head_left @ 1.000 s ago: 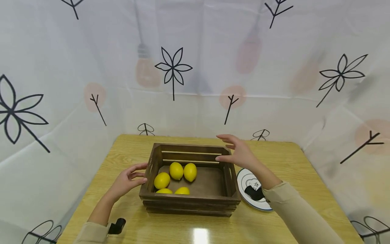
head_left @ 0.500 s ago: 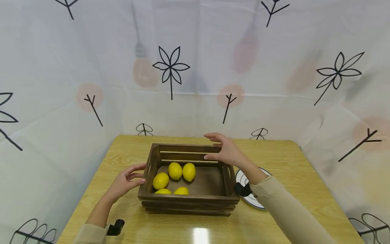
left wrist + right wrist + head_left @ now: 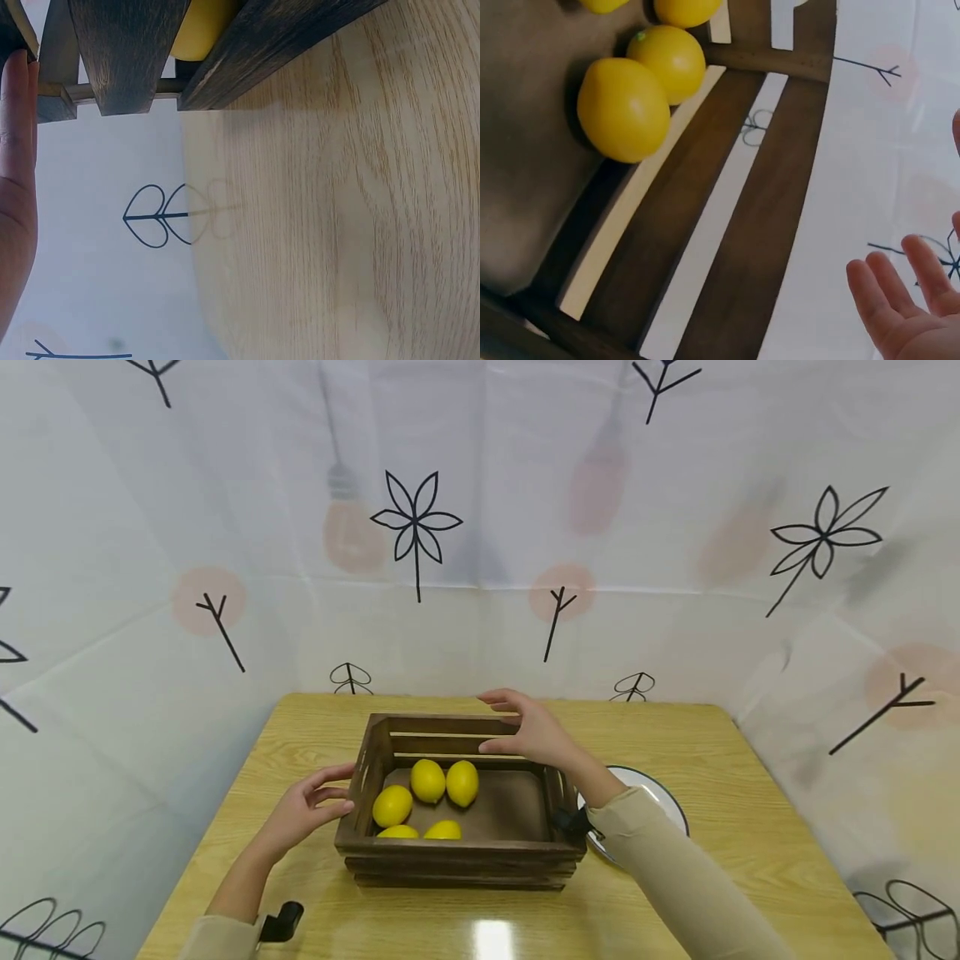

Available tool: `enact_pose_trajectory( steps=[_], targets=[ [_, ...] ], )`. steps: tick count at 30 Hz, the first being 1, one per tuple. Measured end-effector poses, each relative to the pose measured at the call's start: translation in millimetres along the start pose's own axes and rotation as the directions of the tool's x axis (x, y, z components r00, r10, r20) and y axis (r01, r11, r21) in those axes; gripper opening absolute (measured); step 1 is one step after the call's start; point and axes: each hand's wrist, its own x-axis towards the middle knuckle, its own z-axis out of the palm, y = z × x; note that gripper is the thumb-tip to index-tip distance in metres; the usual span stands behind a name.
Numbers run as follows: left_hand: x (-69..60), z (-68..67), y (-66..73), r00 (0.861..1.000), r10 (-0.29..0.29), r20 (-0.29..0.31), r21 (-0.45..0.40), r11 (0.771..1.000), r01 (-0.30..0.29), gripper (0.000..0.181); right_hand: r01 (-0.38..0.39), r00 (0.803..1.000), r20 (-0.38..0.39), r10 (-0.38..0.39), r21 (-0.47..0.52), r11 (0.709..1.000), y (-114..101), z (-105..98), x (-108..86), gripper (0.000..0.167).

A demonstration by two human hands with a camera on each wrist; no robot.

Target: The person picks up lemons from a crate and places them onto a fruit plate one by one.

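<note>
Several yellow lemons [image 3: 462,783] lie in the left half of a dark brown slatted wooden crate [image 3: 459,864]. At the crate's left side is my left hand [image 3: 303,810], fingers relaxed; in the left wrist view its fingertips touch the wood. My right hand [image 3: 536,735] is held above the right part of the crate, thumb and fingers apart, with nothing in it. The right wrist view has the fingers [image 3: 922,274] spread at the right edge, well away from the lemons [image 3: 624,110]. The crate's front wall partly hides the nearest lemons.
A white plate with a dark rim [image 3: 663,793] lies right of the crate, partly covered by my right forearm. The crate stands on a light wooden table [image 3: 720,877]. A patterned white cloth [image 3: 480,635] hangs behind and at both sides.
My right hand has moved left, from beside the crate's right edge to above its inside. My left hand stays at the crate's left side. The view has shifted slightly.
</note>
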Motion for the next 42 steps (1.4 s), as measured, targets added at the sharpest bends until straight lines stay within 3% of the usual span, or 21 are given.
enact_pose_trajectory(
  steps=[8,17,25,32,36,42],
  targets=[
    [1.2,-6.7,4.2,1.000,-0.014,0.009,-0.003,1.000,0.014,0.053,-0.012,0.998,0.069,0.012,0.010,1.000,1,7,12.9,0.064],
    [5.8,-10.0,3.7,1.000,-0.021,0.019,-0.016,1.000,0.021,0.054,0.007,0.988,0.153,-0.021,0.086,0.996,11,17,28.4,0.061],
    [8.5,-13.4,0.9,1.000,-0.016,0.020,-0.016,1.000,0.017,0.054,0.045,0.967,0.248,-0.060,0.068,0.997,20,23,41.1,0.059],
    [8.2,-15.7,0.1,1.000,-0.001,0.019,-0.016,1.000,0.001,0.053,0.039,0.944,0.325,-0.050,0.040,0.998,31,35,53.5,0.057],
    [8.3,-16.0,1.1,1.000,0.005,0.015,-0.015,1.000,-0.005,0.052,0.060,0.922,0.380,-0.075,0.052,0.997,32,40,58.2,0.055],
    [7.8,-15.1,3.5,1.000,-0.001,0.017,-0.015,1.000,0.001,0.052,0.033,0.860,0.510,-0.024,-0.008,0.999,35,46,61.0,0.051]
  ],
)
